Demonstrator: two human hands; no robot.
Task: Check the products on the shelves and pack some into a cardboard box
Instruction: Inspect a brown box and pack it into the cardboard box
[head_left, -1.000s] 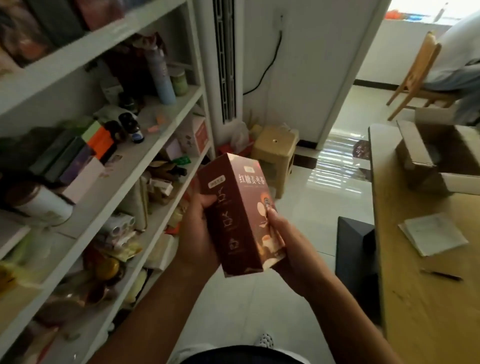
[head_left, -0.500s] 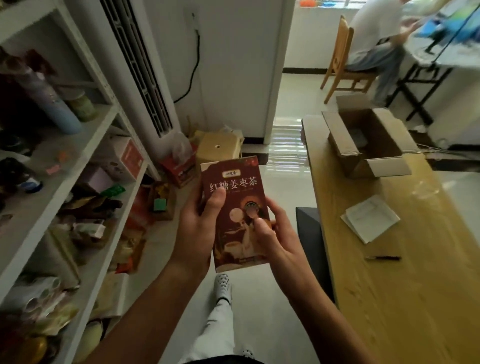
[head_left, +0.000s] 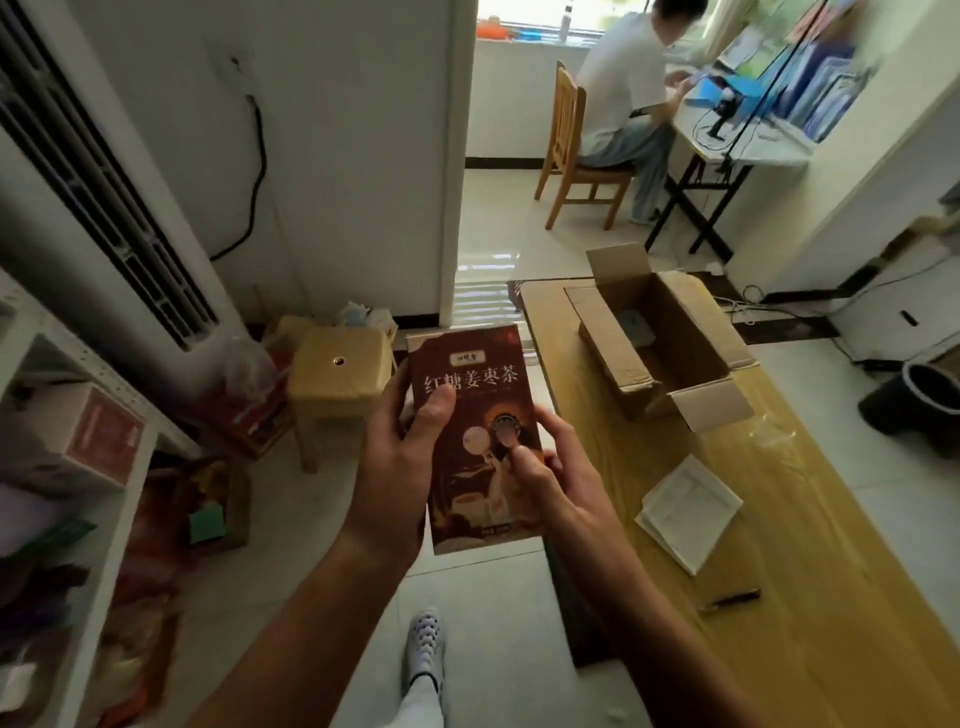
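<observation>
Wooden table (head_left: 779, 597) at right, with an open cardboard box (head_left: 696, 338) on its far end. Red tea carton (head_left: 467, 374) is held upright in the air, left of the table. Left hand (head_left: 400, 467) and right hand (head_left: 561, 467) grip its sides, thumbs on the front. Step looks like checking the product; the next move is probably reaching right to put it in the box.

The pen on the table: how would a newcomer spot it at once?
Start at the long wooden table on the right. Nearer the camera than the open cardboard box and the white paper lies the pen, the only thin dark stick on it.
</observation>
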